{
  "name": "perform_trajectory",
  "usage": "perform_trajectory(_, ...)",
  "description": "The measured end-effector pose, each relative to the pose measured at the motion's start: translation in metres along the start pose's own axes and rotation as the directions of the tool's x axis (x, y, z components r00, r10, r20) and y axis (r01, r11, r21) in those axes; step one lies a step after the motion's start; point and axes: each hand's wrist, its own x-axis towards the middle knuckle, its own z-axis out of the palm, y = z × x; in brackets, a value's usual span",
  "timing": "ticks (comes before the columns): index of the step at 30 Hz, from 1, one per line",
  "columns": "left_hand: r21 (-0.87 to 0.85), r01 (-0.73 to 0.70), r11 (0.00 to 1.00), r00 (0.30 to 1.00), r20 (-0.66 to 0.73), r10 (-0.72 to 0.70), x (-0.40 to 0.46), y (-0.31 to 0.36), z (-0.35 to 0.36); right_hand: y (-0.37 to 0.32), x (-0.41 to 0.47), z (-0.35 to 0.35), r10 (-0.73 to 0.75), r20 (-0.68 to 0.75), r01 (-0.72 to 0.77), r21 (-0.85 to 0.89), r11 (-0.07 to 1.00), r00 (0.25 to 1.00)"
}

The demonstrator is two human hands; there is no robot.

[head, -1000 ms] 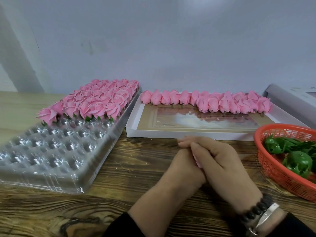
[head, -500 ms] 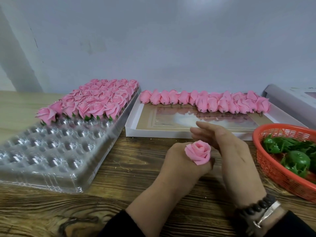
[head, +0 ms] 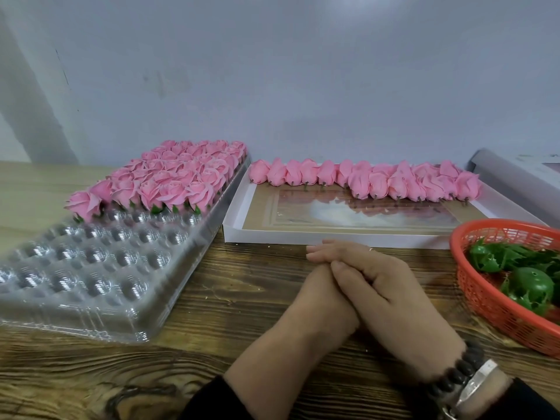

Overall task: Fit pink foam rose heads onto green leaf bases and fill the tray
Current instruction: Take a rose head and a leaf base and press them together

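My left hand [head: 318,301] and my right hand [head: 391,292] are clasped together on the wooden table, the right cupped over the left fist. The pink rose head that the left hand held a moment ago is hidden between them. To the left lies the clear plastic tray [head: 91,286]; finished pink roses [head: 178,177] with green bases fill its far rows, and the near cups are bare. Loose pink rose heads [head: 378,180] lie in a row at the back of a white box [head: 333,237]. Green leaf bases [head: 530,286] sit in an orange basket [head: 485,301] on the right.
A grey wall stands right behind the tray and box. A pale grey rolled object [head: 509,180] lies at the far right behind the basket. Wooden table surface shows in front of the tray and around my forearms.
Half a second ago my right hand was lifted off and the rose showed on top of my left fist. It has come back down over the rose and covers it.
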Motion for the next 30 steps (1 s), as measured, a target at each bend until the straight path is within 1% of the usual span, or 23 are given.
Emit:
perform_trajectory(2,0.002,0.032,0.999,0.997,0.065,-0.033,-0.001,0.003,0.000,-0.001,-0.001,-0.003,0.046,0.051,-0.048,0.054,0.997,0.998)
perform_trajectory(4,-0.028,0.102,0.994,0.992,0.074,-0.099,-0.001,0.002,0.000,-0.002,-0.002,-0.004,0.106,0.122,-0.119,0.108,0.987,0.987)
perform_trajectory(6,-0.025,0.152,0.988,0.986,0.065,-0.151,-0.002,0.001,-0.001,0.000,-0.003,-0.005,0.105,0.156,-0.124,0.119,0.985,0.982)
perform_trajectory(7,-0.015,0.151,0.988,0.986,0.076,-0.149,-0.002,0.001,-0.001,0.001,-0.003,-0.006,0.083,0.152,-0.101,0.114,0.988,0.985)
perform_trajectory(9,0.017,0.084,0.996,0.993,0.086,-0.085,-0.002,0.002,0.000,0.003,-0.002,-0.006,0.026,0.125,-0.034,0.066,0.997,0.992)
perform_trajectory(11,0.005,0.018,1.000,1.000,0.026,-0.018,-0.001,0.001,0.000,0.004,-0.001,-0.005,-0.010,0.100,0.008,0.019,1.000,0.995)
perform_trajectory(13,-0.051,0.040,0.998,0.998,-0.037,-0.042,0.001,-0.001,-0.001,0.005,-0.002,-0.003,-0.029,0.065,0.027,0.027,0.999,0.997)
perform_trajectory(15,-0.058,0.039,0.998,0.998,-0.055,-0.043,0.003,-0.005,-0.002,0.005,-0.003,-0.002,-0.036,-0.002,0.036,0.093,0.995,0.999)
perform_trajectory(17,0.034,-0.001,0.999,0.993,-0.118,0.005,0.005,-0.009,-0.003,0.006,-0.003,0.000,-0.017,-0.109,0.039,0.205,0.978,0.994)
perform_trajectory(18,0.128,-0.010,0.992,0.991,-0.133,0.028,0.006,-0.012,-0.002,0.005,-0.003,0.001,0.002,-0.158,0.037,0.243,0.969,0.988)
perform_trajectory(20,0.371,-0.030,0.928,0.986,-0.143,0.089,0.006,-0.014,0.000,0.004,-0.003,0.003,0.034,-0.213,0.018,0.237,0.971,0.976)
perform_trajectory(21,0.431,-0.050,0.901,0.977,-0.167,0.134,0.005,-0.017,0.001,0.004,-0.003,0.005,0.040,-0.218,0.005,0.202,0.979,0.975)
perform_trajectory(22,0.427,-0.054,0.903,0.972,-0.184,0.145,0.005,-0.017,0.002,0.004,-0.003,0.006,0.039,-0.210,-0.005,0.159,0.987,0.977)
perform_trajectory(24,0.326,-0.053,0.944,0.978,-0.173,0.115,0.005,-0.016,0.004,0.005,-0.003,0.008,0.030,-0.193,-0.014,0.081,0.997,0.981)
perform_trajectory(27,0.290,-0.068,0.955,0.988,-0.117,0.106,0.005,-0.010,0.009,0.005,0.000,0.005,0.032,-0.153,-0.024,0.055,0.998,0.988)
perform_trajectory(28,0.251,-0.068,0.966,0.991,-0.098,0.095,0.005,-0.010,0.010,0.006,0.000,0.003,0.025,-0.129,-0.019,0.051,0.999,0.991)
perform_trajectory(30,0.097,-0.044,0.994,0.997,-0.058,0.050,0.006,-0.006,0.010,0.005,0.001,0.000,0.021,-0.073,-0.018,0.044,0.999,0.997)
